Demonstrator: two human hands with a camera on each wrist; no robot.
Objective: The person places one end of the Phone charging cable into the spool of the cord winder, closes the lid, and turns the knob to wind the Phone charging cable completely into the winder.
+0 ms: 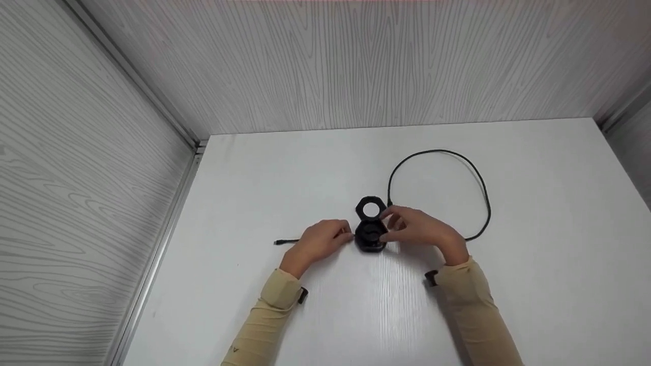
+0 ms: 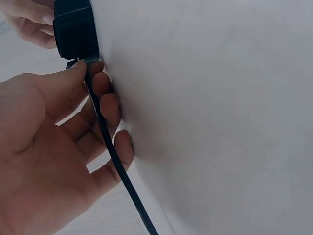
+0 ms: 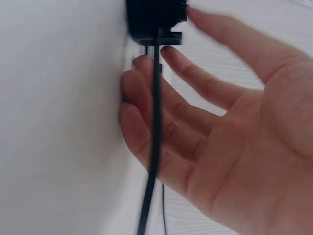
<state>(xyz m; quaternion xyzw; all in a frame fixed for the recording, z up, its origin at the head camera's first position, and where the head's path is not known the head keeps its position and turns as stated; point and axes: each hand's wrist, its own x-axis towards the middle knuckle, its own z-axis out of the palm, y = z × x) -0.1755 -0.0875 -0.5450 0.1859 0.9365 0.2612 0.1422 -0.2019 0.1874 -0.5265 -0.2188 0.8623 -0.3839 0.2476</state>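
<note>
A black hexagonal case [image 1: 370,246] lies on the table with its lid [image 1: 361,209] flipped back; the lid has a round hole. A black cable [image 1: 441,150] leaves the case on both sides. Thumb and index finger of my left hand [image 1: 319,240] pinch the cable [image 2: 101,120] close to the case's left side. My right hand [image 1: 419,229] is at the other side, its thumb touching the case's edge and its index finger near the lid. In the right wrist view its fingers [image 3: 210,90] are spread around the cable strand. What lies inside the case is too dark to tell.
To the left, a short cable end with a small plug [image 1: 278,242] lies on the white table [image 1: 285,178]. The longer part of the cable loops out to the right behind my right hand. Wood-grain panels [image 1: 325,61] stand behind and at the sides.
</note>
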